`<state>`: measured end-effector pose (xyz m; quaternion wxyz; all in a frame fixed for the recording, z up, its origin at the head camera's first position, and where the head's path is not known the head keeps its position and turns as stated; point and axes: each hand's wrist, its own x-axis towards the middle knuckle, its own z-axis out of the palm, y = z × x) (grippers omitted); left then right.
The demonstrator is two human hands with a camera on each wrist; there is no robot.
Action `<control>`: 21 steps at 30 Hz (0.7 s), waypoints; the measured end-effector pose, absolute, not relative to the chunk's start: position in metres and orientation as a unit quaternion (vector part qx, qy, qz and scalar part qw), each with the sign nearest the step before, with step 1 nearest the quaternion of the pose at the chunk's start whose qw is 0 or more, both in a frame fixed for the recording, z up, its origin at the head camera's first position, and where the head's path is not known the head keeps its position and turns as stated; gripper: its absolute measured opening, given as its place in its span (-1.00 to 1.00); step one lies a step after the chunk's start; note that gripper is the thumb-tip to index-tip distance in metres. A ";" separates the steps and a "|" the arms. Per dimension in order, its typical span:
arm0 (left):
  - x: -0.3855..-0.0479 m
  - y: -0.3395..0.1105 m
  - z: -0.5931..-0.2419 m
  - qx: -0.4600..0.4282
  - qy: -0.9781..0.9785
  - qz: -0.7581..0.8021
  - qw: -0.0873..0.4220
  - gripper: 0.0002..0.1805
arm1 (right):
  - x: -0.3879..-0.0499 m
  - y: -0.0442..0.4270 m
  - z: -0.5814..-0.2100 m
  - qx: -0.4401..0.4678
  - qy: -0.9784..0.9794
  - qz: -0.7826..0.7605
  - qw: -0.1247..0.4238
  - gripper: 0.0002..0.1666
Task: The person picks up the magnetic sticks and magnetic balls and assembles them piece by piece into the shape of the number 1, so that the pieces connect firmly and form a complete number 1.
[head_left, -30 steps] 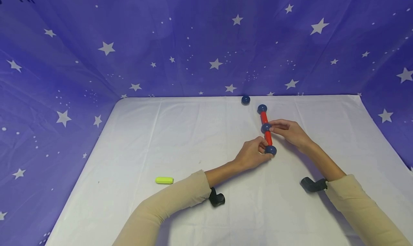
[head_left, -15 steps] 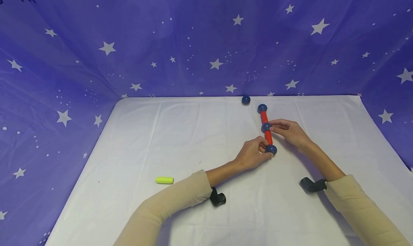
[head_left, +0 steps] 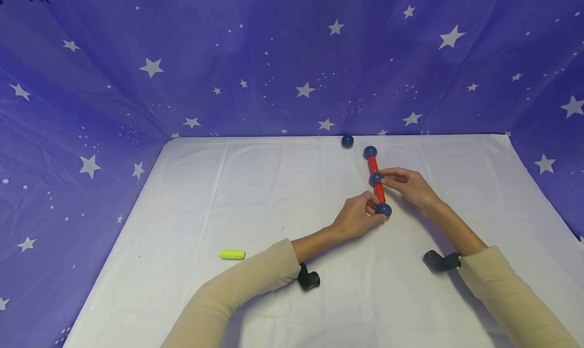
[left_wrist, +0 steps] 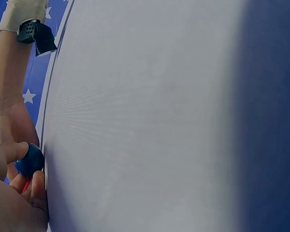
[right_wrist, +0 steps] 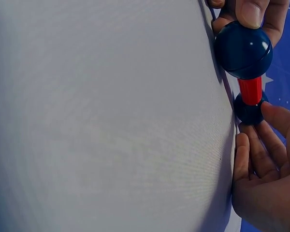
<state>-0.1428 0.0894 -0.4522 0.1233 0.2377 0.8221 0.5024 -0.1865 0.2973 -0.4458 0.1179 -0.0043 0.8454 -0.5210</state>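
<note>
A straight chain of blue balls and red rods lies on the white cloth, right of centre in the head view. Its far ball [head_left: 370,152] joins the far red rod [head_left: 373,164], then come the middle ball [head_left: 375,179], the near red rod [head_left: 380,193] and the near ball [head_left: 384,210]. My left hand [head_left: 357,216] pinches the near ball between thumb and fingers, seen also in the left wrist view as a blue ball [left_wrist: 31,161]. Thumb and fingertips of my right hand [head_left: 410,188] grip the middle ball from its right side.
One loose blue ball [head_left: 347,141] sits at the table's back edge, left of the chain. A yellow-green rod [head_left: 232,255] lies near my left sleeve [head_left: 255,272]. Behind the white-covered table [head_left: 191,186] hangs a purple starry cloth [head_left: 274,59].
The chain's near ball has shifted very slightly away from me. Both hands keep their hold, and the loose ball and yellow-green rod stay in place.
</note>
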 end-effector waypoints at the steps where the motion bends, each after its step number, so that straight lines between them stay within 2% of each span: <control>1: -0.143 0.090 -0.452 0.237 0.821 0.504 0.124 -0.68 | -0.187 0.297 -0.446 -0.004 0.845 -0.521 0.117 -0.39; 21: -0.145 0.091 -0.453 0.241 0.822 0.502 0.120 -0.67 | -0.186 0.295 -0.444 -0.002 0.848 -0.516 0.117 -0.35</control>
